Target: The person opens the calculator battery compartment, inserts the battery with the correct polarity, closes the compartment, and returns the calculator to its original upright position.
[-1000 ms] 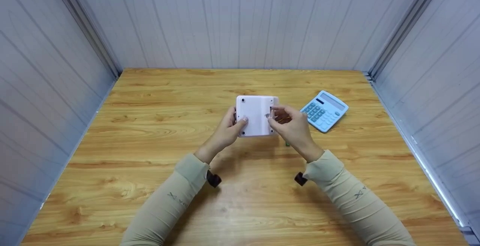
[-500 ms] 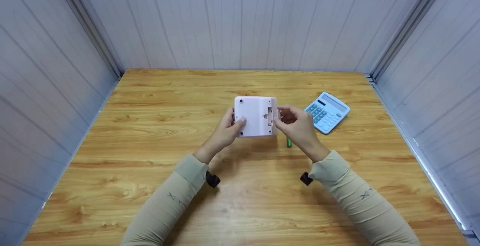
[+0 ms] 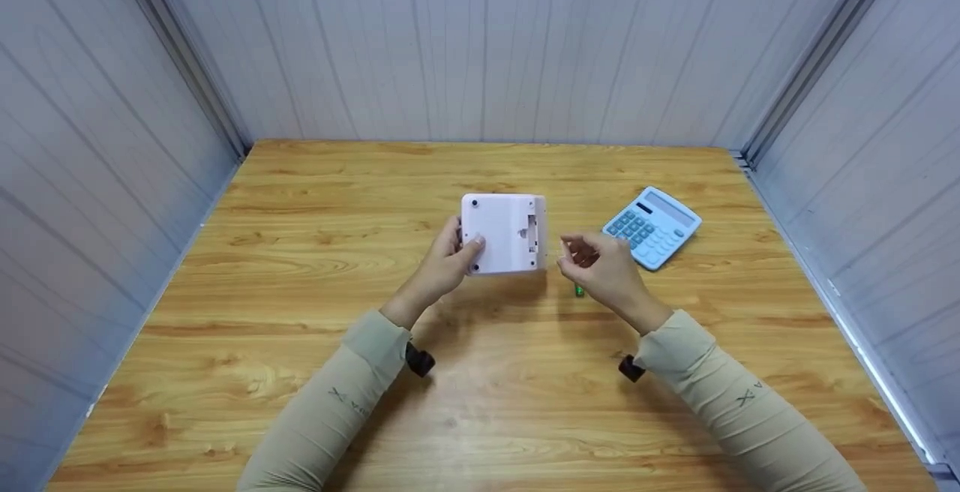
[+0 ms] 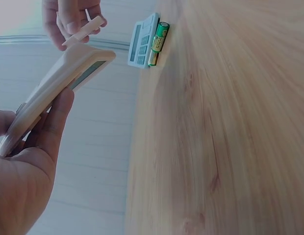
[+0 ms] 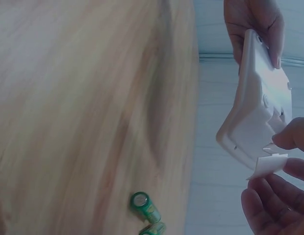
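Note:
A pale pink calculator (image 3: 499, 235) is in my left hand (image 3: 442, 263), its back towards me, thumb on the back and fingers underneath. The battery slot (image 3: 532, 233) near its right edge is uncovered. Just right of the calculator, apart from it, my right hand (image 3: 606, 271) pinches a small pale battery cover (image 5: 270, 165) between thumb and fingers. The left wrist view also shows this cover as a thin strip beyond the calculator's end. Two green batteries lie on the table; one battery (image 5: 146, 207) shows clearly in the right wrist view. From the head they are mostly hidden below the right hand.
A light blue calculator (image 3: 652, 228) lies face up at the right, just beyond my right hand. The wooden table (image 3: 337, 207) meets pale panelled walls (image 3: 450, 42) at the back and both sides.
My right hand has drawn the battery cover off the calculator's back and moved right with it, baring the slot. My left hand and the calculator have shifted slightly left.

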`<state>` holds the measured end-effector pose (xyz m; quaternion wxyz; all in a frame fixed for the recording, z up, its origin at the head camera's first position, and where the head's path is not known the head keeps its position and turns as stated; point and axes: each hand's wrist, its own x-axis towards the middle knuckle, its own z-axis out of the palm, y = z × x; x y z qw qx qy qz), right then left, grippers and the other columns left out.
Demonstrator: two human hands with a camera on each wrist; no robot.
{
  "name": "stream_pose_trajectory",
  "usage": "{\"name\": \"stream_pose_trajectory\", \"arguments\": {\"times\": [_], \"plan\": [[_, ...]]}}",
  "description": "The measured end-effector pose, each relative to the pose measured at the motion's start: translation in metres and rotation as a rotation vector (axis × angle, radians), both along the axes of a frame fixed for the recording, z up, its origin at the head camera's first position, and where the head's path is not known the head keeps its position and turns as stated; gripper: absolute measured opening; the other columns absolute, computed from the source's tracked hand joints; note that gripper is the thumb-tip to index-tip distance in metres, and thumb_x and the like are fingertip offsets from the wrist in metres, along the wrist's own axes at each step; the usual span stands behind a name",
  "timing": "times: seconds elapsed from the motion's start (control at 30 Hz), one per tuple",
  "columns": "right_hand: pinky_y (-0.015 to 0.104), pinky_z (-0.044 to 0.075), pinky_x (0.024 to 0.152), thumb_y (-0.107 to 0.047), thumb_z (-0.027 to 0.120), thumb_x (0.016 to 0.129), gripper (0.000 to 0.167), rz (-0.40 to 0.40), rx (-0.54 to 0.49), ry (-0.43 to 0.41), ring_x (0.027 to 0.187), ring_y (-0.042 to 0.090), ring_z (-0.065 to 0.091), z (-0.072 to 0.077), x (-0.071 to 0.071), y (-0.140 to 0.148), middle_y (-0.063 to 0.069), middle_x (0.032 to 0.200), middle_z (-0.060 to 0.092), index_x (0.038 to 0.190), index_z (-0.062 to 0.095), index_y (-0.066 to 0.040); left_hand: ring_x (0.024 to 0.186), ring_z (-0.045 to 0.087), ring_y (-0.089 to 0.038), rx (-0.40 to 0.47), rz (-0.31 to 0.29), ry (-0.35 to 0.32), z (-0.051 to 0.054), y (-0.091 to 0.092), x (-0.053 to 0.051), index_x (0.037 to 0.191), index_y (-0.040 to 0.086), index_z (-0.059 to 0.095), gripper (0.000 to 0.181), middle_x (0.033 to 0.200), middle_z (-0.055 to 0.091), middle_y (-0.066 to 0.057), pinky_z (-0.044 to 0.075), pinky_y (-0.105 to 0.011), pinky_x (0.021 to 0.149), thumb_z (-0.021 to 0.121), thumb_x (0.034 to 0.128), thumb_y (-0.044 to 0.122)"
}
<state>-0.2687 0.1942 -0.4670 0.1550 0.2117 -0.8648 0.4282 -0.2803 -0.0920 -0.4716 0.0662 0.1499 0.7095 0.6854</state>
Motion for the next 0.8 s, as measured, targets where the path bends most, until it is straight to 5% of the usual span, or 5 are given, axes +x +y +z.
{"name": "stream_pose_trajectory", "arguments": {"times": [0.23, 0.57, 0.8], "plan": [[0.041, 0.067, 0.074, 0.0, 0.083, 0.089, 0.027, 0.035, 0.042, -0.057, 0.082, 0.025, 0.076, -0.008, 0.001, 0.007, 0.017, 0.096, 0.081, 0.114, 0.078, 0.008, 0.13, 0.069, -0.038, 0.008, 0.008, -0.002, -0.001, -0.004, 0.0, 0.156, -0.003, 0.038, 0.045, 0.145, 0.063, -0.028, 0.062, -0.051, 0.105, 0.048, 0.1135, 0.006], [0.02, 0.059, 0.072, -0.002, 0.084, 0.09, 0.019, 0.099, 0.118, -0.143, 0.081, 0.021, 0.075, -0.015, 0.004, 0.009, 0.018, 0.097, 0.082, 0.107, 0.082, 0.005, 0.126, 0.07, -0.037, 0.009, 0.026, 0.007, 0.001, -0.007, -0.001, 0.154, -0.005, 0.039, 0.043, 0.142, 0.065, -0.03, 0.063, -0.049, 0.103, 0.047, 0.113, 0.005], [0.035, 0.066, 0.076, -0.002, 0.082, 0.092, 0.016, 0.199, 0.187, -0.168, 0.082, 0.023, 0.075, -0.017, 0.008, 0.008, 0.017, 0.097, 0.082, 0.107, 0.082, 0.005, 0.122, 0.071, -0.034, 0.011, 0.032, 0.019, 0.001, -0.008, -0.002, 0.153, -0.006, 0.04, 0.042, 0.139, 0.066, -0.031, 0.064, -0.048, 0.101, 0.047, 0.1125, 0.004]]}}
